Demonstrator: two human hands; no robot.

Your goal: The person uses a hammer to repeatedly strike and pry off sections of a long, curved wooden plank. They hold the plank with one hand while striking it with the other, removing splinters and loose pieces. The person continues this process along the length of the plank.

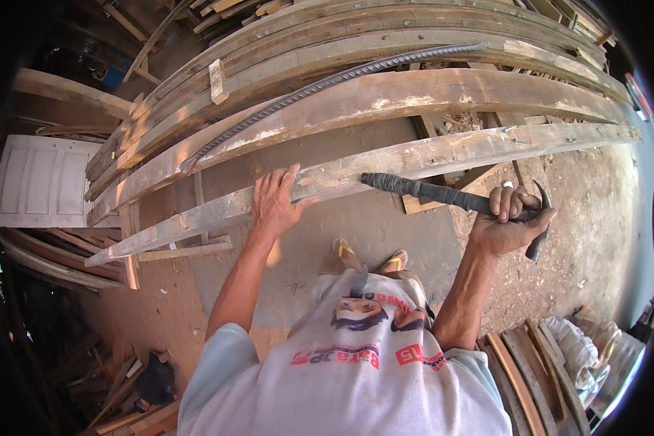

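Observation:
My left hand (275,202) rests on a long weathered wooden beam (429,154), fingers laid over its upper side and thumb spread out. My right hand (512,221) is closed around a claw hammer (443,194), gripping it close to the head. Dark wrapping covers the hammer's handle, which points left, its end overlapping the beam's near side. Whether that end touches the wood I cannot tell. Beyond the beam lies another thick plank (385,91), with a ribbed steel bar (298,94) lying along it.
More long beams (341,36) lie side by side at the back, a small wood block (217,81) on one. A white panelled door (43,182) is at the left. Planks (519,378) lie at the lower right. Wood chips litter the floor (574,218) at right.

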